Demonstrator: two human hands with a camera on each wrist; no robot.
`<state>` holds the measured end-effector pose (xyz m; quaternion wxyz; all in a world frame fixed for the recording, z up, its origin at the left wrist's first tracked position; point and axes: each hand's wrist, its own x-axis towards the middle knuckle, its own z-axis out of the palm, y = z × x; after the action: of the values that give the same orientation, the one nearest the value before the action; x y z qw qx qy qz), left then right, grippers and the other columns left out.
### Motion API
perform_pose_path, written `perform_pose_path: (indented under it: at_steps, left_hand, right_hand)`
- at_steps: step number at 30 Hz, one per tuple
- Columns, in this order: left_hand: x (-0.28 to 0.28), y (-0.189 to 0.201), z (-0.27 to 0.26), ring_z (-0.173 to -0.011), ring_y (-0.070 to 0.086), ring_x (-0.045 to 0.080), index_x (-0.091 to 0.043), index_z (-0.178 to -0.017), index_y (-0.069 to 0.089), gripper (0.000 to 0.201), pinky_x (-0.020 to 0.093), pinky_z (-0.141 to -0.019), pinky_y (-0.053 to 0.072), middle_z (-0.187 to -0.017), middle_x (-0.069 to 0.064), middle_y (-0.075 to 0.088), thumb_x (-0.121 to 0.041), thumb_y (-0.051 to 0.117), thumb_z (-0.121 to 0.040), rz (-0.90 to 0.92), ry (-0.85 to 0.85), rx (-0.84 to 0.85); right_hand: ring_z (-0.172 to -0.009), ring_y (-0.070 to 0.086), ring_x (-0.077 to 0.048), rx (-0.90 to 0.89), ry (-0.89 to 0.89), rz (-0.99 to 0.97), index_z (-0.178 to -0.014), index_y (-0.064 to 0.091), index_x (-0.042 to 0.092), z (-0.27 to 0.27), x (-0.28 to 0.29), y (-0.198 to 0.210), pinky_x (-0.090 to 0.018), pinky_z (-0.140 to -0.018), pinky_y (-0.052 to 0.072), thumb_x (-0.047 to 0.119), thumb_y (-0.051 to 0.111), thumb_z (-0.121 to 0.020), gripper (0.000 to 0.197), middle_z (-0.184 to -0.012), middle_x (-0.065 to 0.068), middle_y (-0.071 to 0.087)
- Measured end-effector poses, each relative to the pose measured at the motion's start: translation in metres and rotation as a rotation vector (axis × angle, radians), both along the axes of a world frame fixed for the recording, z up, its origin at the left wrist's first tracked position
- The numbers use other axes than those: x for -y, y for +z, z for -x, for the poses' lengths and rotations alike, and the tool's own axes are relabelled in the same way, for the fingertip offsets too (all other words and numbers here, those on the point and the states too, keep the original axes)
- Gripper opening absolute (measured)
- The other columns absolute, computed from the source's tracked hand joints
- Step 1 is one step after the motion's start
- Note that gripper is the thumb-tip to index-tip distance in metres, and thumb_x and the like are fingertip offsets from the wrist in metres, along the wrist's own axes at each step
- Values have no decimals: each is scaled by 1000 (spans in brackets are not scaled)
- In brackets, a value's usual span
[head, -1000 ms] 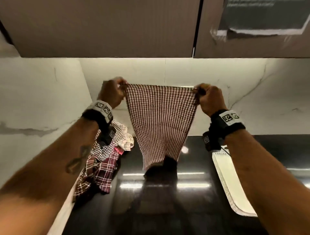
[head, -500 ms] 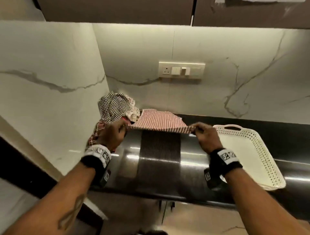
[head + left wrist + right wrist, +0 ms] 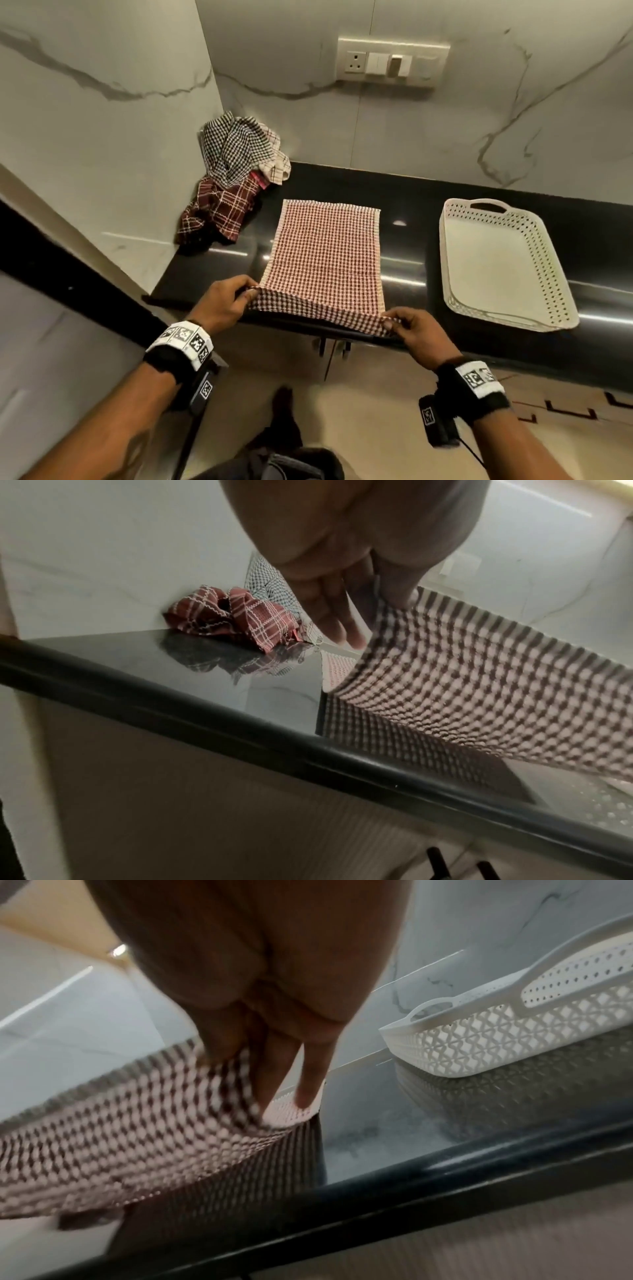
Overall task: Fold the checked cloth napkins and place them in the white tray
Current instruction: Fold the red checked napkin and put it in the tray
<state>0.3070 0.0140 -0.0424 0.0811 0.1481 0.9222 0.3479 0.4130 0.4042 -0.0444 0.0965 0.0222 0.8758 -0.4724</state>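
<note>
A red-and-white checked napkin lies spread flat on the black counter, its near edge lifted just above the counter's front edge. My left hand pinches the near left corner between thumb and fingers. My right hand pinches the near right corner. The white perforated tray stands empty on the counter to the right of the napkin, also seen from the side as the white tray in the right wrist view.
A heap of crumpled checked napkins sits in the back left corner against the marble walls; the heap shows in the left wrist view too. A socket and switch panel is on the back wall. Cabinet fronts lie below the counter edge.
The napkin, held up hanging in the air a second ago, has been brought down and laid out flat on the counter. Both hands came down toward the front edge, still holding its corners.
</note>
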Motion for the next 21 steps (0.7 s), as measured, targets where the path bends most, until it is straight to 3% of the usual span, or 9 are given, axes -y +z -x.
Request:
perform_pose_path:
  at_steps: [3, 5, 7, 10, 13, 16, 21]
  left_hand:
    - [11, 10, -10, -81, 67, 3, -30, -92, 67, 15, 21, -72, 52, -83, -13, 70, -15, 64, -94, -45, -42, 42]
    - [14, 20, -5, -84, 67, 3, -30, -92, 68, 17, 16, -72, 51, -88, -17, 70, -14, 64, -94, -93, -41, 50]
    - [11, 25, 12, -86, 67, 2, -28, -93, 69, 12, 15, -72, 51, -91, -20, 70, -16, 64, -94, -122, -15, 49]
    - [-4, 27, 55, -86, 67, 2, -23, -97, 70, 7, 19, -76, 51, -89, -14, 71, -21, 64, -95, -145, 8, 41]
    - [-28, 27, 113, -86, 65, 3, -19, -97, 70, 7, 17, -76, 47, -92, -9, 70, -21, 64, -95, -119, -5, -17]
    - [-54, 18, 169, -82, 63, 3, -18, -94, 70, 8, 19, -72, 46, -88, -9, 69, -22, 63, -95, -60, 15, 5]
    - [-80, -23, 234, -85, 68, 16, -23, -86, 71, 6, 35, -84, 54, -87, -3, 72, -24, 68, -91, 56, 0, 82]
  right_hand:
    - [-89, 72, -20, 142, 33, 248, -105, 71, 10, -7, -3, 21, -29, -80, 58, 10, 65, -94, 13, -96, -9, 75]
    - [-85, 70, -20, 138, 3, 317, -104, 68, 4, 3, -4, 34, -28, -77, 57, 9, 65, -94, 12, -93, -17, 73]
    - [-82, 70, -17, 80, -34, 245, -100, 67, 4, 23, -2, 40, -25, -75, 56, 10, 65, -93, 9, -89, -13, 74]
    - [-79, 71, -11, 6, -185, 166, -95, 69, 11, 63, -1, 36, -24, -71, 56, 14, 65, -95, 5, -85, -3, 74]
    - [-84, 68, -9, -28, -370, 96, -98, 70, 17, 111, -7, 22, -27, -77, 55, 20, 64, -96, 7, -91, 4, 72]
    - [-89, 64, -8, -22, -475, 31, -100, 67, 18, 155, -12, 8, -27, -82, 52, 17, 61, -97, 7, -94, 5, 68]
    - [-89, 66, -18, 33, -598, -112, -91, 66, 16, 209, -14, -27, -30, -80, 51, 12, 61, -95, 8, -92, -1, 69]
